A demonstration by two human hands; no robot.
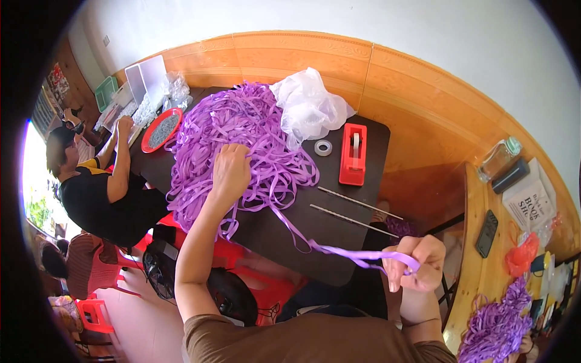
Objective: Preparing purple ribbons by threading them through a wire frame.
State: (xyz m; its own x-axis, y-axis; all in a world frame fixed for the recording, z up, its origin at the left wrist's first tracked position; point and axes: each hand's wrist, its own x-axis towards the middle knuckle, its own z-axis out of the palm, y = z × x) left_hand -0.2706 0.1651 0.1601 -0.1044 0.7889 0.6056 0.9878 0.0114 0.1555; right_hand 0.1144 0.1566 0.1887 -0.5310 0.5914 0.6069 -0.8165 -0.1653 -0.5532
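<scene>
A big tangled heap of purple ribbon covers much of the dark table. My left hand is closed on ribbon at the heap's near right side; its fingertips are partly hidden. At the lower right, my right hand pinches a purple ribbon strand, looped over its fingers. This strand runs back over the table edge towards the heap. Two thin metal rods lie near my right hand. Beyond them are a red tape dispenser and a roll of tape.
A crumpled white plastic bag rests behind the heap. A red bowl of grey bits stands near a person seated at left. On a wooden bench at right are a phone, a jar and more purple ribbon.
</scene>
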